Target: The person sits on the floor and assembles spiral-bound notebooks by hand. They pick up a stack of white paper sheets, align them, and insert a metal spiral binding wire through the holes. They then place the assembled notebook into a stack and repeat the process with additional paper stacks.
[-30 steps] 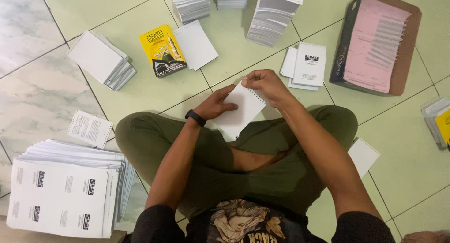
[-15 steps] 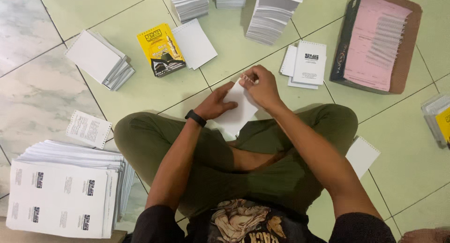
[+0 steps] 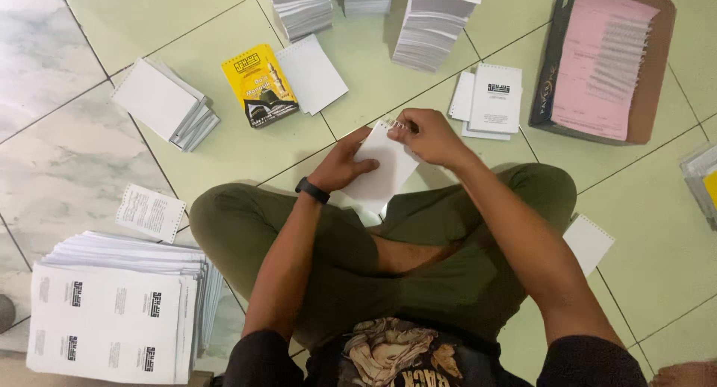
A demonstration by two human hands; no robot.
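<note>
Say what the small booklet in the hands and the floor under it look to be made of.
Small booklet: white matte paper sheets, flexing slightly, held by the left hand and right hand; its top binding looks like wire, though blurred. Floor: pale green glazed tile, probably ceramic, with dark grout lines and soft sheen.

A yellow booklet (image 3: 259,85) is lying on the green tiled floor (image 3: 224,144) just beside a blank white pad (image 3: 311,75), with a grey-edged stack of sheets (image 3: 166,103) sitting to its left. A brown box (image 3: 648,73) holding pink sheets (image 3: 601,62) is resting at the upper right, near a small pile of printed cards (image 3: 489,100). A big stack of printed white sheets (image 3: 112,312) is sitting at the lower left, a loose printed slip (image 3: 150,212) lying above it.
</note>
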